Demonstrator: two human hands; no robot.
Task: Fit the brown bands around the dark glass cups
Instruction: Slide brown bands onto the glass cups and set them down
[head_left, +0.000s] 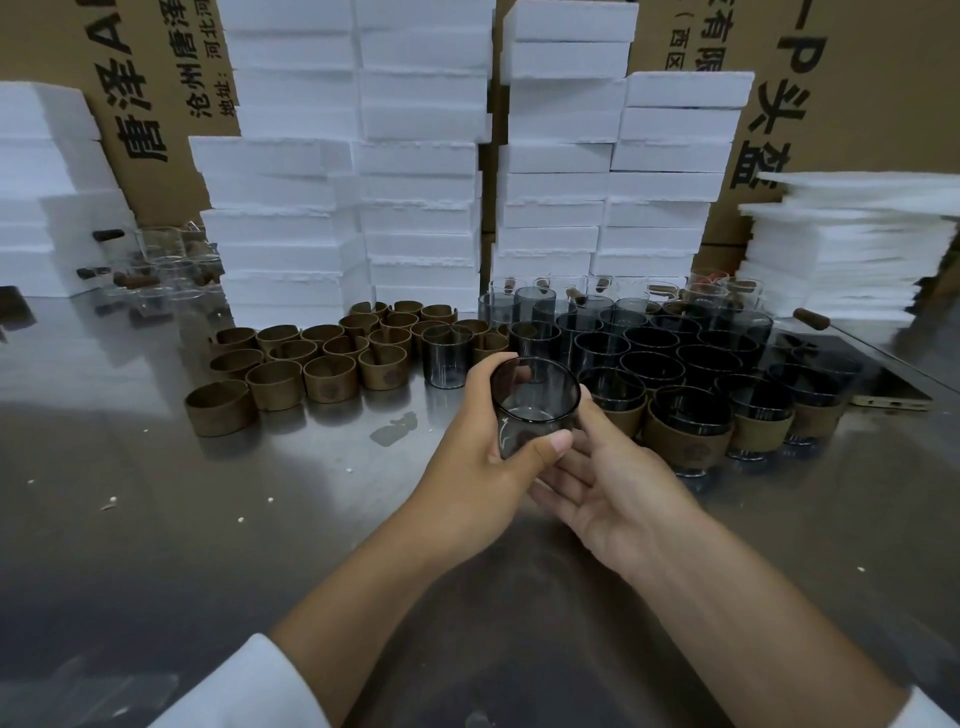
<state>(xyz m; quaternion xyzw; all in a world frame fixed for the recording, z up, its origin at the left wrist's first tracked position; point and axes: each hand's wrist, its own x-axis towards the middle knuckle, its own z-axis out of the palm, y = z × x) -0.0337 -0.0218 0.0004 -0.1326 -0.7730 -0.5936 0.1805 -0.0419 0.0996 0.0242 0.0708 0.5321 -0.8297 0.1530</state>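
Observation:
My left hand (483, 457) grips a bare dark glass cup (537, 402) above the steel table, thumb across its lower front and fingers curled round its far side. Under and beside the cup lies my right hand (602, 483), palm up, its fingers loosely touching the cup's right side and base. Several loose brown bands (332, 378) stand in rows to the left. To the right stand several dark cups, the front ones wearing brown bands (688, 441). One bare dark cup (447, 356) stands alone among the bands.
Tall stacks of white foam blocks (421, 171) and cardboard boxes (150, 104) wall off the back. Clear glass cups with brown handles (156, 265) sit at the back left. A phone (891, 395) lies at the right. The steel table (208, 519) extends in front.

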